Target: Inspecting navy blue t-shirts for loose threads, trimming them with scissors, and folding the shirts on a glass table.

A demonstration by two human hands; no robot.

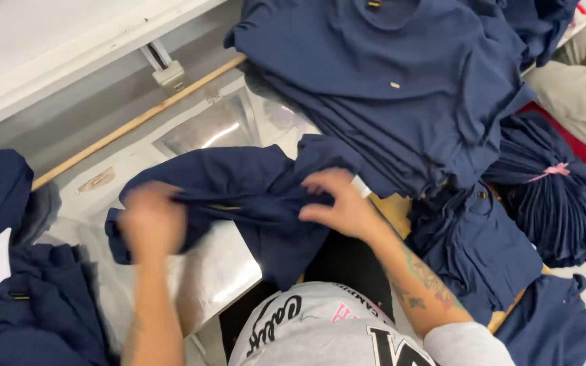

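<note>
Both my hands grip one navy blue t-shirt (239,186) that lies crumpled over a shiny metal platen (215,268). My left hand (150,220) is blurred and clutches the shirt's left side. My right hand (337,203) pinches the fabric near the shirt's middle, fingers bent. My right forearm bears tattoos. The shirt's lower part hangs off the platen edge toward my body.
A tall stack of navy shirts (401,88) sits at the upper right, with more piled below it (473,247) and a tied bundle (557,196). Another navy pile (28,312) lies at the lower left. A wooden rod (137,122) runs diagonally. Another person's arm (584,74) shows far right.
</note>
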